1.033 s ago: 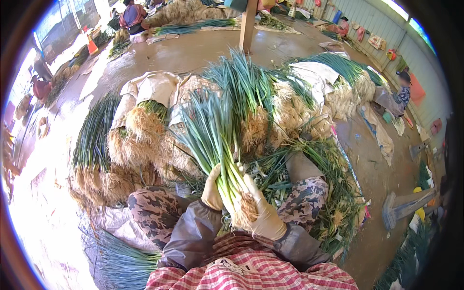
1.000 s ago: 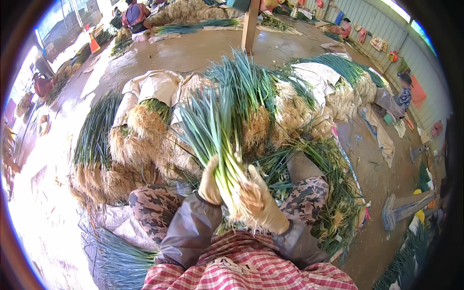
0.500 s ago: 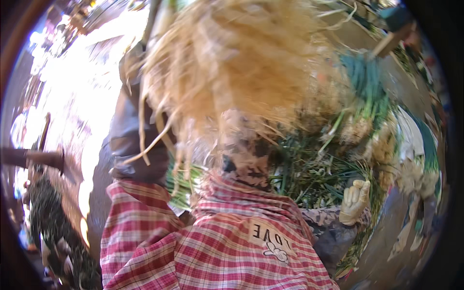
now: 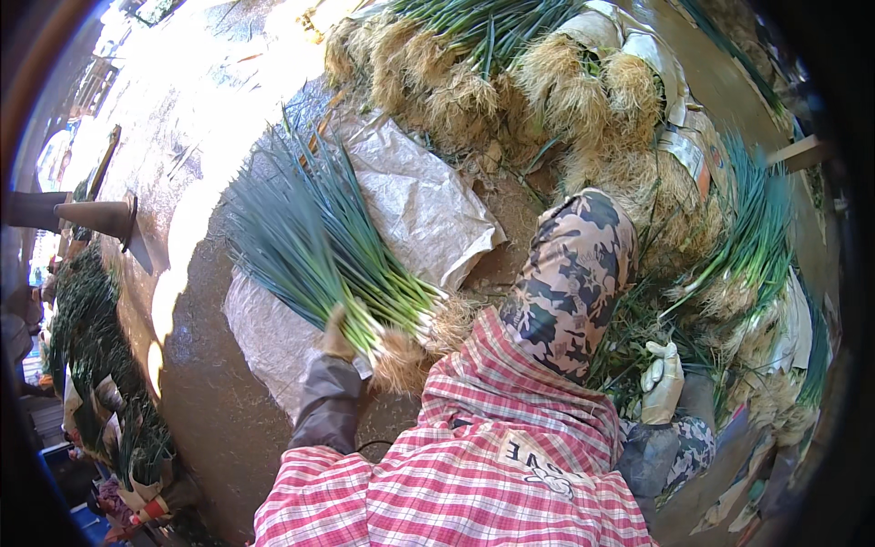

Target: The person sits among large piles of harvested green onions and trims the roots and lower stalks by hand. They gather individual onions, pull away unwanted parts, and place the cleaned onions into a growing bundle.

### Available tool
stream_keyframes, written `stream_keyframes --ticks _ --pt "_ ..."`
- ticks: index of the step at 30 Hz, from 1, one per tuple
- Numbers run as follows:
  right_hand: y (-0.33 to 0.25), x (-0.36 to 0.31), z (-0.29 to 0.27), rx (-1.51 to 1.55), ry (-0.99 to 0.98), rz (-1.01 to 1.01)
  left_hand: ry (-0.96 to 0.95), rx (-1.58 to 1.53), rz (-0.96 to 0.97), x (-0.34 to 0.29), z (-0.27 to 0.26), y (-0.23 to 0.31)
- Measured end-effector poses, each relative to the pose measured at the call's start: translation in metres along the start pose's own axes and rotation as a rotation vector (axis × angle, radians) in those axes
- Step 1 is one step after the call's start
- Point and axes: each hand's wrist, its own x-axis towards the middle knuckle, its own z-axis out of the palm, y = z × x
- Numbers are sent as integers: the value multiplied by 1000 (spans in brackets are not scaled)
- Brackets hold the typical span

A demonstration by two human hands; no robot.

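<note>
My left hand (image 4: 339, 335), in a light glove under a dark sleeve, is closed round the white lower stalks of a bunch of green onions (image 4: 314, 246). The bunch lies over a whitish plastic sheet (image 4: 410, 196), leaves pointing away to the far left. Its straw-coloured roots (image 4: 398, 360) lie nearest my shirt, beside another stretch of stalks and roots. My right hand (image 4: 663, 383), in a cream glove, is palm up by my right knee, fingers loosely curled with nothing visible in them. Loose green leaves (image 4: 620, 351) lie next to it.
Several green onion bunches with bushy roots (image 4: 437, 77) lie at the far side, some wrapped (image 4: 592, 82). More onions (image 4: 752, 228) stand at the right. A dark green heap (image 4: 82, 337) and a brown cone-shaped object (image 4: 96, 217) are at the left.
The root mass that filled the upper view close to me has gone down; an onion bunch now lies on the sheet under my left hand. My right hand stays by my knee, fingers curled.
</note>
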Motion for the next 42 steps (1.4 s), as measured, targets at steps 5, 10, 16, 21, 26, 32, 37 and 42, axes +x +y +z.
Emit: stream_keyframes --ticks 5,10,16,21,26,32,37,42 --pt "6 -2 6 -151 45 -47 -32 -210 -340 24 -121 -82" --pt "25 13 -2 -79 -130 49 -144 89 -566 30 -153 -42" --pt "50 61 -37 -399 -258 157 340 905 -86 71 -126 -23" --pt "38 124 -70 -217 1 -104 254 646 713 48 76 68" --pt "21 233 -87 -484 290 -157 -301 623 1328 -131 364 66" --pt "6 292 -95 -800 251 197 -1020 679 563 -208 503 -101" --pt "-26 196 -81 -782 22 32 -1020 986 10 -164 480 -235" --pt "-10 164 -76 -553 -149 -85 -1007 1049 -656 -165 473 -262"
